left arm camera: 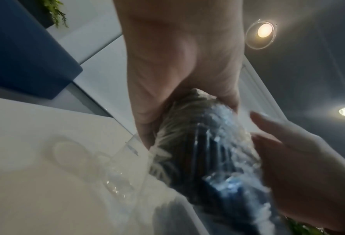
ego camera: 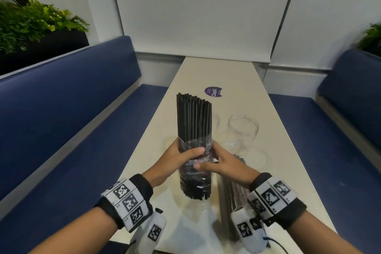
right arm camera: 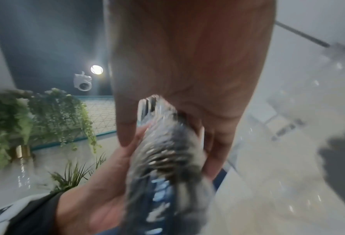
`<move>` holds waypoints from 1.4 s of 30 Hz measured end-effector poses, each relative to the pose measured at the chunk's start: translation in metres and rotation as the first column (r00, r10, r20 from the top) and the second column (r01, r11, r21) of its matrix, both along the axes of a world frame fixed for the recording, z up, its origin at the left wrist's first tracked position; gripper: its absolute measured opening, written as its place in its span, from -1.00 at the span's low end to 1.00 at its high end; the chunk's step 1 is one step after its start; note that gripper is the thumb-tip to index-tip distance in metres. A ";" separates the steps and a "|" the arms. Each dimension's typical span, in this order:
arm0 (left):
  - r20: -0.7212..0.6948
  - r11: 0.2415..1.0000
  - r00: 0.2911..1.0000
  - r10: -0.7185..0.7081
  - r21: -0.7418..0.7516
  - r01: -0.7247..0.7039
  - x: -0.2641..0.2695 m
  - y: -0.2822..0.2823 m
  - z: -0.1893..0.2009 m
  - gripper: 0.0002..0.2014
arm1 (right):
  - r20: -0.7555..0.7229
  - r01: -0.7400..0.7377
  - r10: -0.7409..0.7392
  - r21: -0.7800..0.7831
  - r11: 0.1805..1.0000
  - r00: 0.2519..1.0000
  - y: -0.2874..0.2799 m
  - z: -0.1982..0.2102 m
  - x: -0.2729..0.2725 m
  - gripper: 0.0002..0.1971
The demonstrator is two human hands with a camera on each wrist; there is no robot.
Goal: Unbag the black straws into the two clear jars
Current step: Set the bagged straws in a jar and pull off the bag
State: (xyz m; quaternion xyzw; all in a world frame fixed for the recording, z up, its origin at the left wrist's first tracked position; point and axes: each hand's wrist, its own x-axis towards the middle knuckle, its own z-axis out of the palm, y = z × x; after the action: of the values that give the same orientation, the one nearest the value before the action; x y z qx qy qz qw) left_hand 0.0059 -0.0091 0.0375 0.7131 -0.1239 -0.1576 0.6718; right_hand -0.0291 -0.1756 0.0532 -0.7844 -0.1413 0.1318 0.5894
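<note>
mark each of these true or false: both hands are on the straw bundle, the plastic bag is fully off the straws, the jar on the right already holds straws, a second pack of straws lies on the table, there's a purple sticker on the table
1. Both hands are on the bundle of black straws. True: the left hand and the right hand grip it from either side.
2. The clear plastic bag is fully off. False: it wraps the lower half; only the top ends stand bare.
3. The right clear jar holds straws. False: it is empty.
4. A second pack of straws lies on the table. True, under the right wrist.
5. A purple sticker is on the table. True.
</note>
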 end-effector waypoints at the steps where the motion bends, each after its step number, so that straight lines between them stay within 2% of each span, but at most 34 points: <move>1: -0.016 1.000 1.000 0.009 0.003 -0.009 0.002 0.001 0.005 -0.61 | 0.019 -0.052 0.053 -0.044 0.998 0.998 -0.006 0.008 -0.001 -0.24; 2: -0.031 1.000 0.999 0.014 0.010 -0.014 0.005 0.002 0.008 -0.67 | 0.081 -0.052 0.062 -0.120 0.991 0.995 -0.010 0.015 -0.002 -0.15; 3: -0.047 1.000 0.999 0.015 0.026 -0.014 0.007 0.003 0.012 -0.73 | 0.204 0.000 0.049 -0.235 0.972 0.978 -0.015 0.020 -0.004 -0.07; 4: -0.059 0.999 0.998 0.008 0.048 -0.006 0.009 0.005 0.015 -0.75 | 0.382 0.084 0.072 -0.376 0.923 0.921 -0.019 0.024 -0.004 -0.03; 5: -0.077 0.998 0.997 -0.001 0.067 0.006 0.012 0.006 0.018 -0.74 | 0.548 0.169 0.164 -0.506 0.846 0.820 -0.022 0.024 -0.002 -0.01; 6: -0.090 0.996 0.996 -0.019 0.080 0.027 0.013 0.008 0.021 -0.68 | 0.645 0.253 0.296 -0.617 0.745 0.704 -0.024 0.023 0.000 0.03; 7: -0.096 0.995 0.995 -0.038 0.085 0.046 0.013 0.008 0.026 -0.57 | 0.668 0.322 0.417 -0.697 0.640 0.616 -0.024 0.019 0.005 0.07; 8: -0.108 0.994 0.993 -0.049 0.088 0.058 0.015 0.008 0.029 -0.43 | 0.661 0.350 0.491 -0.733 0.583 0.568 -0.021 0.016 0.009 0.10; 9: -0.134 0.995 0.990 -0.046 0.086 0.058 0.016 0.006 0.034 -0.32 | 0.661 0.339 0.512 -0.736 0.586 0.548 -0.018 0.015 0.013 0.10; 11: -0.162 0.996 0.986 -0.036 0.075 0.049 0.020 0.000 0.045 -0.30 | 0.708 0.261 0.458 -0.656 0.708 0.538 -0.015 0.019 0.023 -0.01; 13: -0.190 0.994 0.979 -0.074 0.061 0.087 0.025 -0.003 0.060 -0.41 | 0.728 0.206 0.376 -0.572 0.794 0.573 -0.017 0.028 0.033 -0.16; 15: -0.240 0.995 0.966 -0.101 0.000 0.104 0.035 -0.001 0.077 -0.42 | 0.689 0.134 0.278 -0.480 0.867 0.670 -0.022 0.037 0.042 -0.24; 17: -0.270 0.996 0.959 -0.086 -0.051 0.075 0.048 0.005 0.092 -0.34 | 0.620 0.108 0.107 -0.300 0.948 0.777 -0.026 0.049 0.047 -0.30; 18: -0.265 0.996 0.960 -0.087 -0.055 0.074 0.055 0.007 0.097 -0.32 | 0.576 0.141 0.013 -0.221 0.965 0.817 -0.027 0.055 0.050 -0.32; 20: -0.230 0.993 0.967 -0.112 -0.048 0.103 0.065 0.006 0.106 -0.37 | 0.521 0.208 -0.089 -0.175 0.962 0.849 -0.029 0.066 0.058 -0.39; 24: -0.137 0.983 0.976 -0.168 0.058 0.177 0.081 0.000 0.116 -0.57 | 0.427 0.213 -0.118 -0.182 0.960 0.896 -0.036 0.085 0.080 -0.40; 25: -0.077 0.970 0.982 -0.172 0.161 0.183 0.082 -0.003 0.119 -0.60 | 0.377 0.199 -0.125 -0.163 0.966 0.918 -0.038 0.090 0.086 -0.39; 27: 0.103 0.892 0.970 -0.218 0.425 0.155 0.089 -0.006 0.121 -0.61 | 0.287 0.171 -0.128 -0.130 0.977 0.949 -0.041 0.099 0.095 -0.38; 29: 0.243 0.822 0.940 -0.240 0.567 0.063 0.099 -0.010 0.120 -0.54 | 0.223 0.147 -0.119 -0.115 0.982 0.967 -0.041 0.106 0.103 -0.41; 32: 0.336 0.817 0.917 -0.213 0.576 -0.022 0.113 -0.019 0.112 -0.41 | 0.153 0.120 -0.102 -0.112 0.986 0.983 -0.040 0.108 0.113 -0.46; 36: 0.415 0.841 0.890 -0.187 0.536 -0.073 0.122 -0.024 0.096 -0.17 | 0.068 0.087 -0.076 -0.166 0.982 0.995 -0.041 0.100 0.122 -0.39; 38: 0.411 0.836 0.889 -0.201 0.545 -0.063 0.129 -0.024 0.089 -0.15 | 0.036 0.086 -0.081 -0.186 0.979 0.996 -0.041 0.093 0.127 -0.41; 42: 0.344 0.824 0.910 -0.232 0.567 -0.004 0.137 -0.024 0.085 -0.18 | -0.018 0.075 -0.081 -0.230 0.970 0.997 -0.041 0.083 0.134 -0.27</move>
State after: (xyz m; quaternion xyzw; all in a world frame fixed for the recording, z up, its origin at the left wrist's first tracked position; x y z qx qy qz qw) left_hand 0.1426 -0.0332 0.1221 0.8851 -0.2500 -0.0789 0.3846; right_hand 0.1047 -0.2166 0.1365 -0.8501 -0.0863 0.1345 0.5018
